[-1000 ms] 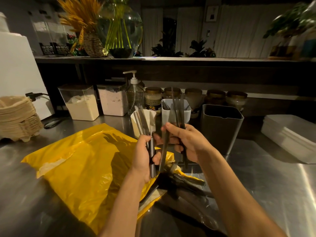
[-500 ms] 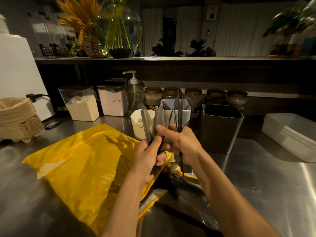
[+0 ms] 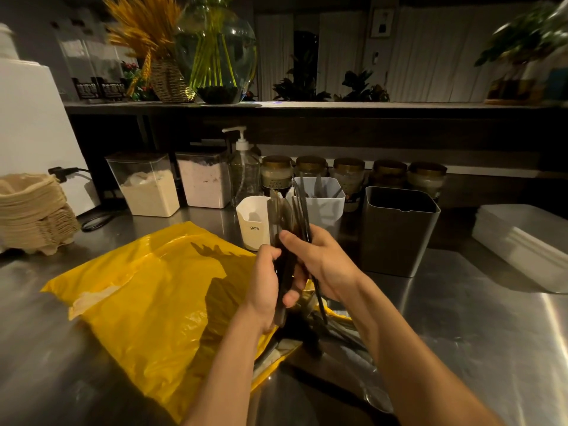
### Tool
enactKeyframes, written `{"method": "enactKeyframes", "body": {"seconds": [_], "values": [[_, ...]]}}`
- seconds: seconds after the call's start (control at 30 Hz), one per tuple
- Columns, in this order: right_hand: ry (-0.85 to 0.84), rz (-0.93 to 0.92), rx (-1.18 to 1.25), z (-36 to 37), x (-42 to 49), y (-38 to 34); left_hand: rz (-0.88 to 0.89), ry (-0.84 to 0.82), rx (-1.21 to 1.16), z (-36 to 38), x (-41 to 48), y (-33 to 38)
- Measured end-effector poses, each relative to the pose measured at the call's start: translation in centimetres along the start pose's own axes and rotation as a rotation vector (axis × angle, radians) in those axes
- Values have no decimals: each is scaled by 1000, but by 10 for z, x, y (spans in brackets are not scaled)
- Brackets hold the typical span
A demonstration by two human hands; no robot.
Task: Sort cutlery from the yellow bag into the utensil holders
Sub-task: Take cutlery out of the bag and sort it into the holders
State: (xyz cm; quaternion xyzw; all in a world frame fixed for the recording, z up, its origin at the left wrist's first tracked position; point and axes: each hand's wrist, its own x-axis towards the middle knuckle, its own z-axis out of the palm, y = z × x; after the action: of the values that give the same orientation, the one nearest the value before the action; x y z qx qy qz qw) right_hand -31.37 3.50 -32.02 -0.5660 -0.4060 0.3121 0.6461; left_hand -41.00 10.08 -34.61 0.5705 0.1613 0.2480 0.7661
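Just beyond the mouth of the bag [image 3: 153, 302], the left hand [image 3: 264, 290] curls round the lower shafts of a dark cutlery bundle [image 3: 285, 222] and the right hand [image 3: 322, 265] grips its upper part, holding it upright. Behind the bag, the middle holder [image 3: 325, 207] already has a few pieces, while the cream holder [image 3: 253, 224] and dark holder [image 3: 396, 238] show none I can make out. Loose pieces [image 3: 338, 333] lie at the bag's mouth, so I judge the sorting is at an early stage.

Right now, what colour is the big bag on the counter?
Yellow. The bag shows best in the head view.
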Motion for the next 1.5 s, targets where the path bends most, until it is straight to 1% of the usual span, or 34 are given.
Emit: {"method": "enactKeyframes", "body": {"seconds": [0.1,0.23,0.4,0.53,0.6,0.7,0.8,0.83,0.9,0.97,1.03,1.13,1.2,1.27,1.37,1.4,1.43,1.47,1.5], "values": [[2,-21,-12,0,0,-4,9,6,-20,0,1,1],[77,22,84,-12,1,-7,14,-13,23,0,2,4],[5,23,-51,-15,-5,-6,-36,-39,100,2,-2,5],[26,23,-20,-15,-4,-12,-36,-14,30,3,0,4],[90,56,31,-15,-2,-15,-7,-4,-30,4,2,5],[171,88,163,-19,-1,-18,46,87,-49,1,4,5],[128,18,347,-28,-3,-21,74,313,-60,-9,13,3],[93,-16,390,-31,-4,-23,64,362,-99,-12,15,4],[49,-80,392,-34,-5,-24,4,349,-327,-16,15,9],[59,-150,241,-33,-4,-23,-60,247,-572,-16,11,17],[31,-169,91,-28,-5,-23,-91,183,-650,-12,9,21],[-102,-114,-98,-21,-8,-23,-164,196,-568,-4,12,20],[-172,-93,-170,-16,-9,-23,-214,183,-487,2,12,19],[-141,-121,-218,-12,-9,-25,-257,163,-426,7,12,17],[-29,-201,-317,-12,-8,-26,-347,181,-191,11,9,14],[19,-227,-319,-15,-8,-29,-355,235,-98,12,8,14],[63,-255,-299,-19,-7,-33,-336,326,-9,13,8,14],[96,-289,-266,-22,-6,-37,-278,432,80,14,9,14],[135,-324,-244,-25,-5,-42,-179,523,152,16,9,12]]}}
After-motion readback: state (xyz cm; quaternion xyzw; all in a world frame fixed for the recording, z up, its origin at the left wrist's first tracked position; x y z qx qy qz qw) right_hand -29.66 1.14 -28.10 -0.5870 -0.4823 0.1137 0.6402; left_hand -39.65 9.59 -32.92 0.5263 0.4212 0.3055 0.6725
